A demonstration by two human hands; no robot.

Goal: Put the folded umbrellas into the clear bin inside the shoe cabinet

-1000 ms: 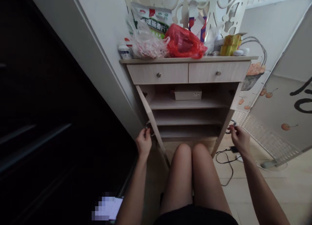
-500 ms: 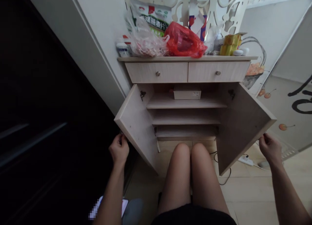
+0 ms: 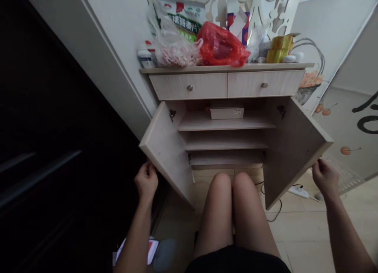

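Observation:
I sit in front of a light wooden cabinet [image 3: 227, 68] with both lower doors swung wide. My left hand [image 3: 146, 181] is closed on the handle behind the outer edge of the left door [image 3: 165, 147]. My right hand [image 3: 325, 176] is closed on the handle at the outer edge of the right door [image 3: 291, 147]. Both handles are hidden by the doors and my fingers. Inside are three shelves; a flat white box [image 3: 226, 112] lies on the top shelf. Two shut drawers [image 3: 227, 85] sit above the doors. My bare knees [image 3: 232, 186] are between the doors.
On the cabinet top are a red plastic bag [image 3: 220, 48], a clear bag [image 3: 174, 52], an oat packet [image 3: 180, 19] and yellow packs [image 3: 279, 48]. A power strip with a black cable [image 3: 298, 192] lies on the tiled floor at right. A dark door fills the left. A phone [image 3: 150, 251] lies by my left arm.
Both doors swung from edge-on to wide open, my hands moving outward with the handles. In the last half second they barely moved.

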